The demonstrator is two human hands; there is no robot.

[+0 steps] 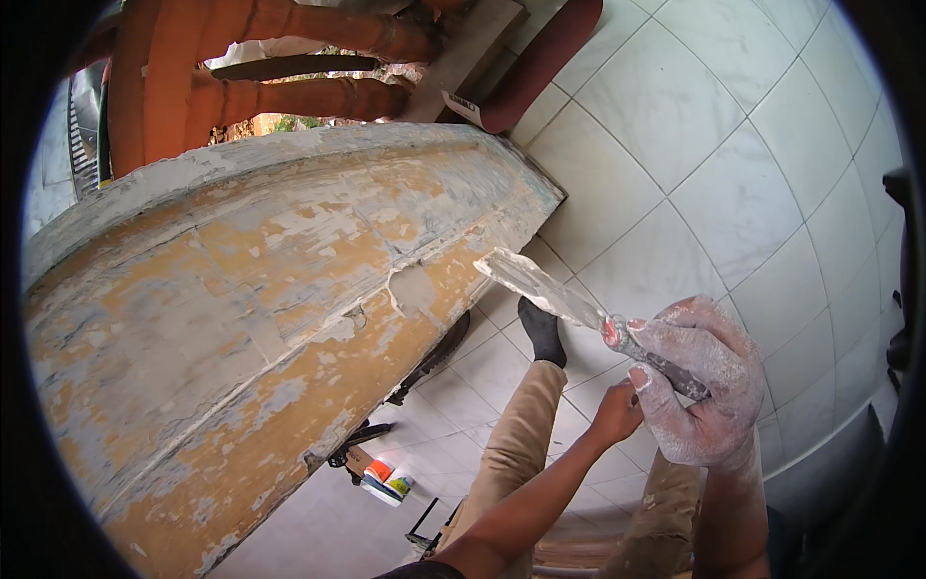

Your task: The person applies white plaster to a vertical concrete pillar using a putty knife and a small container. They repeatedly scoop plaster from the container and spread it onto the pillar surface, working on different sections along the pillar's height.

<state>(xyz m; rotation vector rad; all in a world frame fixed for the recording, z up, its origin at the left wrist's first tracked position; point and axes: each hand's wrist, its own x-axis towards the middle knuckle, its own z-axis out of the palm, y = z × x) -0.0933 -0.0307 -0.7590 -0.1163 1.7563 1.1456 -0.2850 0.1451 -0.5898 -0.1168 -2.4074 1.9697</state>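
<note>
My right hand (709, 381), coated in whitish putty dust, grips the handle of a putty knife (555, 289). The knife's blade points up and left, with pale putty smeared along it. Just left of that hand and partly behind it is my left hand (614, 415), its fingers curled in; what they hold, if anything, is hidden. Left of the blade lies a large, long panel (241, 289) with a raised ridge, patchy in ochre and grey filler. A rounded smear of putty (413, 288) sits near its right edge, close to the blade tip.
Orange-brown turned wooden posts (289, 101) stand behind the panel, beside a dark red board (545, 68). Pale tiles (675, 145) cover the floor. My dark-socked foot (543, 333) rests below the blade. A small orange and white package (384, 478) lies under the panel's lower edge.
</note>
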